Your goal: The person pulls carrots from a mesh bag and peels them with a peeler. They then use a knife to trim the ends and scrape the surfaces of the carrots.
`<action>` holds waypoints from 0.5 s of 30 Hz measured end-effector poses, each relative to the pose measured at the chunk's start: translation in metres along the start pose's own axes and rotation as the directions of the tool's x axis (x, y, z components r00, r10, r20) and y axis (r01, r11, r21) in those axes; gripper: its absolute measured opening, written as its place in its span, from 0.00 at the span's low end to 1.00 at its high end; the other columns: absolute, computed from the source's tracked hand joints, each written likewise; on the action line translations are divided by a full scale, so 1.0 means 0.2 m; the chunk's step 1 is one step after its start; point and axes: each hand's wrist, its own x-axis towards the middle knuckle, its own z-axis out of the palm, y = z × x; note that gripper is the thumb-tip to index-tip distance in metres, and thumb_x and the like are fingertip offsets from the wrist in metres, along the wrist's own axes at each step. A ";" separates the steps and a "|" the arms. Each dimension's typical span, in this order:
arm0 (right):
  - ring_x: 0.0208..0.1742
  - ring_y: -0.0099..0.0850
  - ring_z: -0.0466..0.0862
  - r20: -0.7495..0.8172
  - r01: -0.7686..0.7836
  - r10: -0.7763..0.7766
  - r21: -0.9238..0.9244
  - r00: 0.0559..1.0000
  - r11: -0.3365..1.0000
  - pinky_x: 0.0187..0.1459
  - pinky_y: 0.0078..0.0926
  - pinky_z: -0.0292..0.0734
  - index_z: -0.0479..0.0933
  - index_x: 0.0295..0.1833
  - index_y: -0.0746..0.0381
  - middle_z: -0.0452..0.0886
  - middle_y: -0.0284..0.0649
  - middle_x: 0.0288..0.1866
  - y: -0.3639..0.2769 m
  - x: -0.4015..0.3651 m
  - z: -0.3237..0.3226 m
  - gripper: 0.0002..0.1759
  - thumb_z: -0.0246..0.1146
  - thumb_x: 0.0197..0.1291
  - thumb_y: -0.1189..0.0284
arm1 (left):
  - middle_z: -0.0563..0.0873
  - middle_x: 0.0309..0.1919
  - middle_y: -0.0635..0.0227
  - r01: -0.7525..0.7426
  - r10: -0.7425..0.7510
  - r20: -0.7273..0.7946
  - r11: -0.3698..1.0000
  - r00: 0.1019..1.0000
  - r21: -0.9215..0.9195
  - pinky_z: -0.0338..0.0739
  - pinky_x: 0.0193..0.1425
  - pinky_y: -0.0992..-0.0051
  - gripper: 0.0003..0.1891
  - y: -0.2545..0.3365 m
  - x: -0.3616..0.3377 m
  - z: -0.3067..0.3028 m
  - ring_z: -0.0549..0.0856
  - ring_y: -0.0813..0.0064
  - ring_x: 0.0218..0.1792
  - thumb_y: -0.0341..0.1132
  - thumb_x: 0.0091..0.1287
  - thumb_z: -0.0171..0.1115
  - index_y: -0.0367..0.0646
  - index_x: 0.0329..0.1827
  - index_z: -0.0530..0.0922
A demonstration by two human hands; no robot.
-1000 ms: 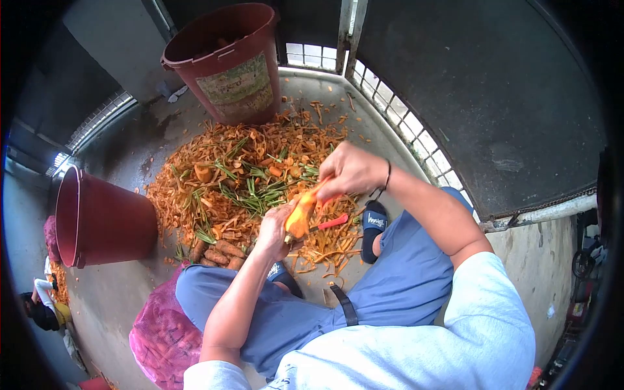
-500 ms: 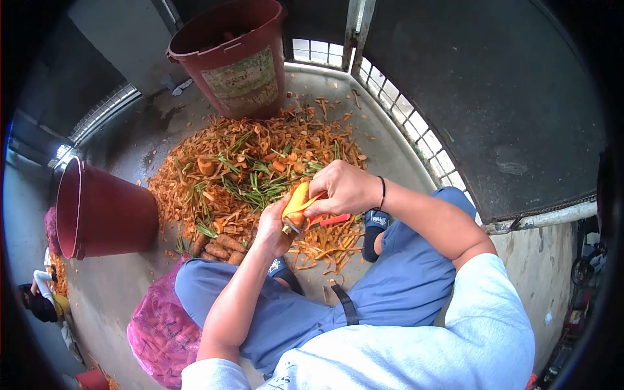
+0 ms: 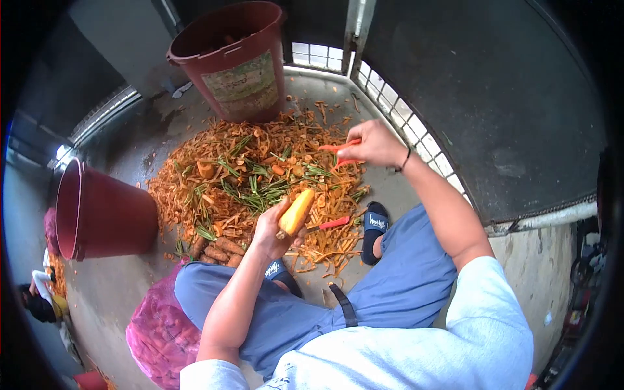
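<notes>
Head view: a carrot (image 3: 296,213), loosely wrapped by the left hand (image 3: 265,233), is above the near edge of the peel heap (image 3: 185,170); the right hand (image 3: 377,144) pinches a red peeler (image 3: 330,148) above its right side. Smooth flesh could slip against the red-handled tool (image 3: 335,222).
</notes>
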 end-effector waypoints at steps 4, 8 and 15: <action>0.27 0.28 0.86 0.228 0.238 -0.273 0.170 0.935 0.956 0.32 0.29 0.79 0.89 0.36 0.63 0.87 0.43 0.26 -0.29 -0.15 0.16 0.15 0.78 0.55 0.61 | 0.85 0.31 0.66 0.010 -0.017 -0.090 0.997 0.996 -0.078 0.69 0.21 0.72 0.22 -0.03 0.03 0.00 0.80 0.71 0.23 0.55 0.82 0.48 0.47 0.58 0.79; 0.29 0.36 0.87 0.197 0.431 -0.467 0.201 0.862 0.880 0.34 0.32 0.80 0.90 0.40 0.62 0.88 0.45 0.30 -0.38 -0.20 0.27 0.14 0.77 0.56 0.63 | 0.85 0.33 0.68 -0.017 0.013 -0.059 0.998 0.998 -0.058 0.69 0.22 0.73 0.21 -0.07 0.04 -0.02 0.81 0.73 0.25 0.54 0.83 0.48 0.47 0.58 0.78; 0.27 0.32 0.87 0.247 0.341 -0.419 0.302 0.874 0.890 0.33 0.30 0.80 0.90 0.42 0.62 0.88 0.44 0.28 -0.34 -0.16 0.23 0.15 0.78 0.55 0.62 | 0.86 0.34 0.68 -0.112 0.116 -0.084 0.992 0.990 0.050 0.69 0.20 0.76 0.18 -0.02 0.00 0.09 0.82 0.76 0.24 0.51 0.81 0.54 0.45 0.55 0.80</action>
